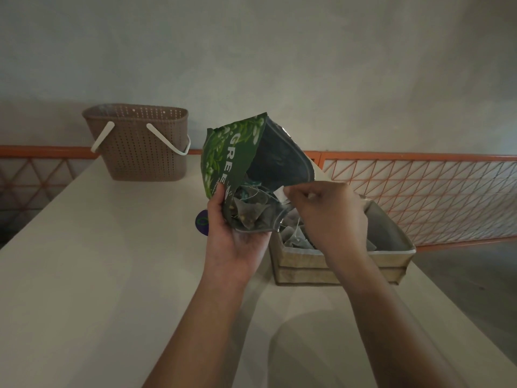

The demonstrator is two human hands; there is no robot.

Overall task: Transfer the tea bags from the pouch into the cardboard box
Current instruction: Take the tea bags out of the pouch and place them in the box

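Note:
A green tea pouch (237, 147), torn wide open, is held above the white table by my left hand (233, 236), which grips its lower end. Pyramid tea bags (249, 212) with strings show inside the opening. At the pouch's mouth my right hand (327, 211) pinches a white tag (280, 195) on a string. The cardboard box (386, 257) stands on the table just right of the pouch and below my right hand. Several tea bags (295, 238) lie inside it.
A brown perforated basket (140, 147) with white handles stands at the table's far left end. A small purple round object (202, 222) lies on the table (98, 261) behind my left hand. An orange wire railing (433, 191) runs along the right, close behind the box.

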